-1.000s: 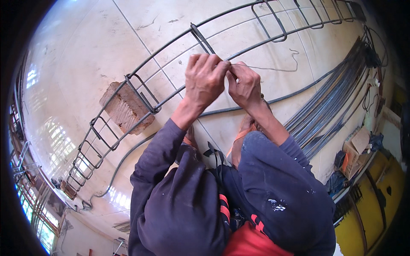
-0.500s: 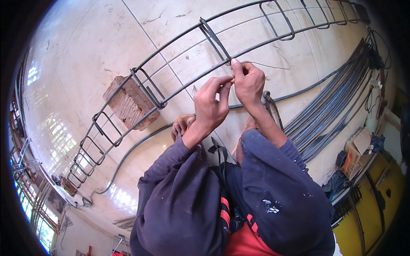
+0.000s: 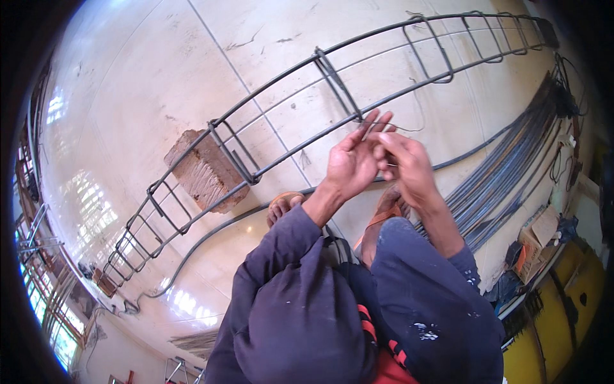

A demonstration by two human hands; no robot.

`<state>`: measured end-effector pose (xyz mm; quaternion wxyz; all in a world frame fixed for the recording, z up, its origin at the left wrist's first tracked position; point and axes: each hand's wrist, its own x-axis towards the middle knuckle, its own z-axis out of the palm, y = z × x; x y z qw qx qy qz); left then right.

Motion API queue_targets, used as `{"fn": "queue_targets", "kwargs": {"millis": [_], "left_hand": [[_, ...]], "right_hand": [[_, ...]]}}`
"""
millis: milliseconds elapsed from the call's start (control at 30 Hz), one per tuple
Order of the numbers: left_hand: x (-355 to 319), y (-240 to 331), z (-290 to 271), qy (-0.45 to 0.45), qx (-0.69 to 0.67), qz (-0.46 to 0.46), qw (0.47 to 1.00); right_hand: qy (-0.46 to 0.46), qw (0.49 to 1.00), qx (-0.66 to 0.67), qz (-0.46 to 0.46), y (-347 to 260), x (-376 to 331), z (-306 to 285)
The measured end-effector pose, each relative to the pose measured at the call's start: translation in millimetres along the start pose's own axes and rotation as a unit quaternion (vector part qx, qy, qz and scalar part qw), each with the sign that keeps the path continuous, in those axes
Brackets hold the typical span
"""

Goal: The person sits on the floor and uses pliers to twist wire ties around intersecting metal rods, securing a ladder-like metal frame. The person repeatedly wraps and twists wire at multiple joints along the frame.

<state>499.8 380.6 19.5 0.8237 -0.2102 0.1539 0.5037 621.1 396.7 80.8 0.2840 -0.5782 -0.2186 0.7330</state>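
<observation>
A long rebar cage (image 3: 304, 146) of two visible dark bars with rectangular stirrups crosses the floor in front of me. From the corner of one stirrup (image 3: 338, 86) a thin tie wire (image 3: 409, 130) trails to the right. My left hand (image 3: 355, 160) is open just below that corner, palm up, its fingers stretched out beside the wire. Against its palm, my right hand (image 3: 412, 169) is closed with curled fingers. Whatever lies between the right fingers is hidden and too small to name.
A reddish brick (image 3: 208, 173) sits under the cage at left. A dark hose-like line (image 3: 211, 224) curves across the tiled floor. A bundle of steel rods (image 3: 505, 166) lies at right, near a torn cardboard box (image 3: 537, 237). My sandalled feet are below the cage.
My hands have left the stirrup corner and shifted right and down. The left hand has opened its pinch; the right has moved beside its palm. The view has shifted slightly.
</observation>
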Motion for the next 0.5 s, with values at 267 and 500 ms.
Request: {"fn": "queue_targets", "kwargs": {"millis": [267, 500], "left_hand": [[7.1, 6.6, -39.7, -0.134, 0.075, 0.001, 0.988], [-17.5, 27.7, -27.0, 0.014, 0.292, -0.056, 0.955]], "right_hand": [[0.206, 0.763, -0.595, -0.147, 59.8, -33.5, -110.5], [0.162, 0.834, -0.518, -0.092, 95.1, -51.9, -119.6]]}}
